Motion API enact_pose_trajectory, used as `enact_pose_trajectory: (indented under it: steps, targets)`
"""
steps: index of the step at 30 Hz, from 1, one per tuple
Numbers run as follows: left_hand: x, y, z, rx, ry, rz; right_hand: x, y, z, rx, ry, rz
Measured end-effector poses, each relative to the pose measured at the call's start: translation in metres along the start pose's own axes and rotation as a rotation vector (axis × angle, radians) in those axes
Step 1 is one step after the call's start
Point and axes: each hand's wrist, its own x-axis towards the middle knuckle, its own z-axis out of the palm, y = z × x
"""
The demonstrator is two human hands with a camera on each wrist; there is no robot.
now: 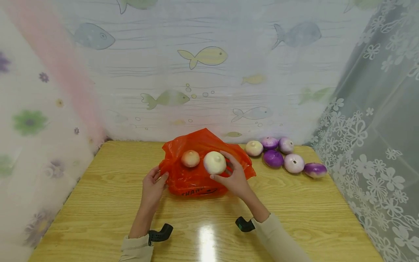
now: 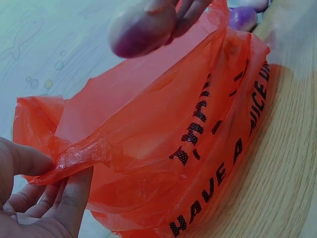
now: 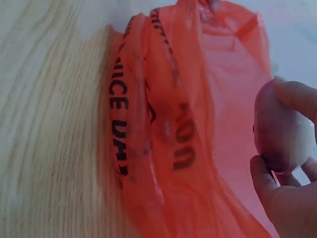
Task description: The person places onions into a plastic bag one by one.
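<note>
A red plastic bag (image 1: 183,183) with black lettering lies on the table, its mouth spread wide. My left hand (image 1: 153,183) pinches the bag's left edge between thumb and fingers; the left wrist view shows the film (image 2: 74,161) folded in that grip. One onion (image 1: 190,158) lies inside the bag. My right hand (image 1: 236,178) holds a second onion (image 1: 214,162), pale with a purple tinge, over the bag's opening. In the right wrist view the thumb and fingers wrap around this onion (image 3: 282,129), above the red film.
Several purple and whitish onions (image 1: 273,158) sit in a cluster at the back right of the wooden table (image 1: 108,203). A patterned curtain with fish (image 1: 209,56) hangs behind the table, and a flowered sheet (image 1: 370,163) hangs along the right side.
</note>
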Motion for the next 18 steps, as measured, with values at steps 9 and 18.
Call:
enact_pose_trajectory:
  steps: [9, 18]
  targets:
    - [0.0, -0.001, -0.001, 0.005, -0.004, 0.007, 0.027, 0.014, 0.014, -0.036, -0.008, 0.027]
    - [0.0, 0.0, 0.0, -0.001, -0.003, 0.006, 0.048, 0.027, 0.022, -0.08, 0.012, 0.023]
